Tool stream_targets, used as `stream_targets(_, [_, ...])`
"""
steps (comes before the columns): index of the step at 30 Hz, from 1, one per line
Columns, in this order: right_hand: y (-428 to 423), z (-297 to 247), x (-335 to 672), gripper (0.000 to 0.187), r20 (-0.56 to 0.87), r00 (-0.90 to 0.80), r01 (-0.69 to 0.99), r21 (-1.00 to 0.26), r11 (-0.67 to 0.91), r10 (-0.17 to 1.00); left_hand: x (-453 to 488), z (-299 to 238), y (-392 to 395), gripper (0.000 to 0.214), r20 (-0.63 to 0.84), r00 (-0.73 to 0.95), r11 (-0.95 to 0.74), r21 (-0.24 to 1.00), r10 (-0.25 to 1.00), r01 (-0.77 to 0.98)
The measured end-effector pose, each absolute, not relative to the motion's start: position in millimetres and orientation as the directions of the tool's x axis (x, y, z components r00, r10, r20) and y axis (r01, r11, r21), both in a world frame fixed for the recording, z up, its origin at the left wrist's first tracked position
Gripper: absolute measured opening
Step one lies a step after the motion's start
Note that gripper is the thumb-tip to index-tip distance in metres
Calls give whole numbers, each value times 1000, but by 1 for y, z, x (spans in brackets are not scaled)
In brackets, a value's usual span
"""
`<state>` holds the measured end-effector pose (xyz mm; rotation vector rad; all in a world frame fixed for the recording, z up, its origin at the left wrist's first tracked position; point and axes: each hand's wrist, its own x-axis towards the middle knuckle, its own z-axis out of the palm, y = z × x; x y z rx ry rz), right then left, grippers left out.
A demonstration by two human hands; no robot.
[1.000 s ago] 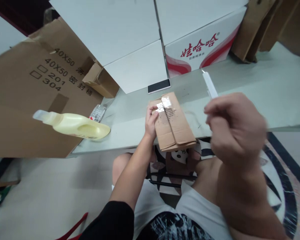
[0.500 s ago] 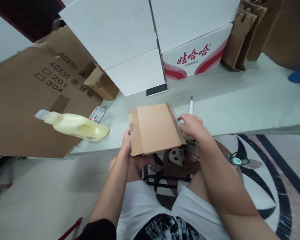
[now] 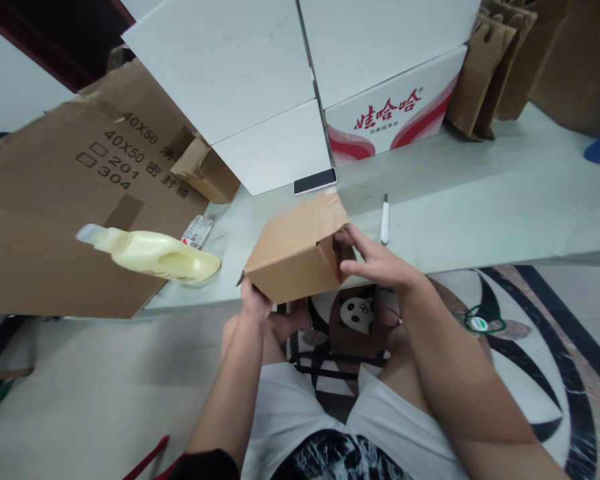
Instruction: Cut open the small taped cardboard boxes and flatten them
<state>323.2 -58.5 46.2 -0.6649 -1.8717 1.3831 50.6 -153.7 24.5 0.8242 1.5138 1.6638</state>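
Note:
A small brown cardboard box (image 3: 294, 248) is held tilted over the near edge of the pale table (image 3: 480, 200). My left hand (image 3: 255, 301) grips it from beneath at its lower left corner. On the box's right end my right hand (image 3: 375, 260) rests, fingers around the flap there. A white utility knife (image 3: 385, 221) lies on the table just right of the box, apart from both hands.
A pale yellow bottle (image 3: 155, 255) lies on its side at the left. A black phone (image 3: 315, 181) lies behind the box. Large white cartons (image 3: 260, 87), a red-printed carton (image 3: 395, 110), flat brown cardboard (image 3: 60, 200) and paper bags (image 3: 485, 73) line the back.
My right hand put the white knife down on the table and came to the box. The box was turned over and tilted, with my left hand moving under it.

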Motion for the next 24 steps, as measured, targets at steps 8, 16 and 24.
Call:
stream_targets(8, [-61,49,309,48,131,-373,75,-983,170,919,41,35,-152,70,2,-455,41,996,890,84])
stream_targets(16, [-61,54,311,27,137,-175,126,-979,160,975,37,37,-145,66,117,-347,-64,985,930,161])
stream_targets(24, [-56,47,314,41,82,-137,126,-987,100,987,46,61,-162,51,43,-473,92,962,880,257])
